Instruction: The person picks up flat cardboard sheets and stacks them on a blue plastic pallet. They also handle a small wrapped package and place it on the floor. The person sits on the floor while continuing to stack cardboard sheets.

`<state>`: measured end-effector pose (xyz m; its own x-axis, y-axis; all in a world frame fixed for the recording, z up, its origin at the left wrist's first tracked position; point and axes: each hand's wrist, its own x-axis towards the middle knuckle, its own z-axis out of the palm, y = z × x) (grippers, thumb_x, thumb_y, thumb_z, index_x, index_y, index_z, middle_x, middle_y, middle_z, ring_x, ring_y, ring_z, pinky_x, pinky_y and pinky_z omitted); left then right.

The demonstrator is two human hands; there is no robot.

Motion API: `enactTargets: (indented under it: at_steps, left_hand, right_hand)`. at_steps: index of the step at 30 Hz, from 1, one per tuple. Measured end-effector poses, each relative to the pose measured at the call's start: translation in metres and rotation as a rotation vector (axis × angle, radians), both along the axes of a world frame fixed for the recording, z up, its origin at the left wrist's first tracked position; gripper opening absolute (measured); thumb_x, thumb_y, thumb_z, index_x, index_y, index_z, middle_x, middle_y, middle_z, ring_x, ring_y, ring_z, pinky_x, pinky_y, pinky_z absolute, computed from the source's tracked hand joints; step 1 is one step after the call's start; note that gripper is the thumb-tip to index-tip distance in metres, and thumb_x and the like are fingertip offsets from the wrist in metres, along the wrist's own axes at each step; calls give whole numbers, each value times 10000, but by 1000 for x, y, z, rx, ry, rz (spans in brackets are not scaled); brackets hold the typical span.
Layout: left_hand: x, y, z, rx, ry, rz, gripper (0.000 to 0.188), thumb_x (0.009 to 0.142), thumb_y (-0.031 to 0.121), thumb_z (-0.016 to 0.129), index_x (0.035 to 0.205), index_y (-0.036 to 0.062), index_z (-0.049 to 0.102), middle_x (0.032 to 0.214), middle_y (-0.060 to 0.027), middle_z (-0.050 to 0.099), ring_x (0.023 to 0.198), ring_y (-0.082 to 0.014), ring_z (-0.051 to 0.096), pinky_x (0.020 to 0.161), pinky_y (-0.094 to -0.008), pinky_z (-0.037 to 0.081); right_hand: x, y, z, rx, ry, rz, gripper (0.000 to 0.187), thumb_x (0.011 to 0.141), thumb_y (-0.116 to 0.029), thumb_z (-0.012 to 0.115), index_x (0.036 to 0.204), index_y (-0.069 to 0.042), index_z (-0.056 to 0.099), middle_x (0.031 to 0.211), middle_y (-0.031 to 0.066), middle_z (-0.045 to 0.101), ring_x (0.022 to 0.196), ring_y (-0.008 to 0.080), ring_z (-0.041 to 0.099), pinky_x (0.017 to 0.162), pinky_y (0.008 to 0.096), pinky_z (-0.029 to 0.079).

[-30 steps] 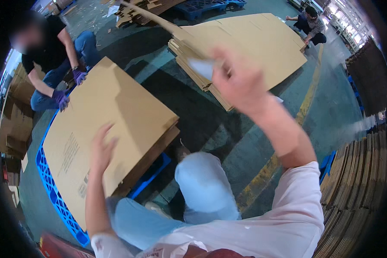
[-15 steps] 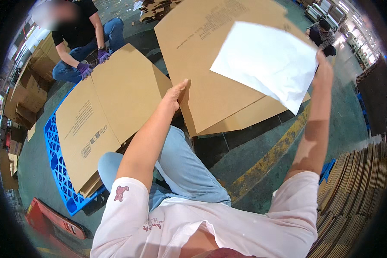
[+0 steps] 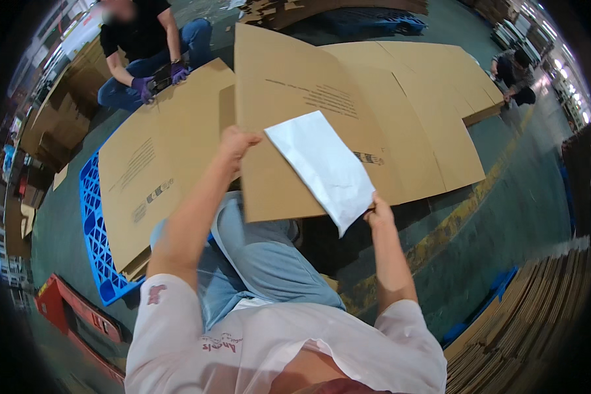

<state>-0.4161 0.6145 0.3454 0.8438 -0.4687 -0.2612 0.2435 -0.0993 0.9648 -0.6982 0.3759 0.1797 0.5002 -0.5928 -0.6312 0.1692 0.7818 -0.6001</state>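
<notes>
My left hand [image 3: 238, 144] is closed on the left edge of a large brown cardboard panel [image 3: 282, 79], raised at a tilt in front of me. The panel belongs to an unfolded cardboard sheet [image 3: 427, 125] that spreads away to the right. Pinched at its lower right corner, a white sheet [image 3: 325, 167], paper or thin plastic, lies over the panel's face; my right hand [image 3: 379, 211] holds that corner. The sheet's upper left corner comes close to my left fingers, and I cannot tell whether they touch it.
Flat cardboard [image 3: 138, 171] lies on a blue pallet [image 3: 90, 197] at left. Behind it crouches a person in purple gloves [image 3: 143, 90]. Another person [image 3: 515, 72] squats far right, beside the cardboard's end. A red metal frame [image 3: 79, 315] is lower left, stacked cardboard [image 3: 538, 322] lower right.
My right hand has come down and left with the white sheet, now lower over the cardboard. The cardboard has swung up at left and opened out to the right. My left hand shifted left.
</notes>
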Motion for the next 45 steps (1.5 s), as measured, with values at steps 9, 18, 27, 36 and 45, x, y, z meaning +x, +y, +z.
enactTargets:
  at_steps: [9,18,27,36,45]
  left_hand:
    - [35,279,111,-50,-243,122,466,727,41,604,1161,-26,451,1009,-96,598,862,-169,599,755,-283,493]
    - [58,529,111,321,-85,316,386,785,149,592,1118,-18,491,877,-79,611,689,-128,594,572,-252,484]
    - [65,455,-28,1066,-442,-51,713,582,136,695,1234,31,429,1208,-201,471,1149,-299,427,969,-334,331]
    - [23,238,-89,1289,-822,-682,1071,522,276,786,1372,166,143,1423,-101,114,1284,-306,198,976,-486,286]
    - [15,249,-138,1590,-1168,-568,967,603,164,743,1364,188,146,1398,-75,191,1253,-292,258,958,-424,338]
  right_hand:
    - [67,197,164,-45,-353,142,245,842,-48,521,1077,9,483,1049,80,538,933,183,538,760,321,461]
    - [181,338,206,14,-321,859,163,840,-27,476,1001,-1,478,969,102,545,801,190,569,636,294,483]
    - [232,401,33,-143,-29,1392,334,706,97,563,1026,10,528,902,137,578,732,229,596,565,301,511]
    - [254,185,24,-1981,61,1912,287,634,11,531,880,-74,653,887,179,610,856,326,575,763,394,453]
    - [260,183,43,-1294,46,1664,194,680,55,467,778,-5,624,769,187,606,720,280,588,645,339,464]
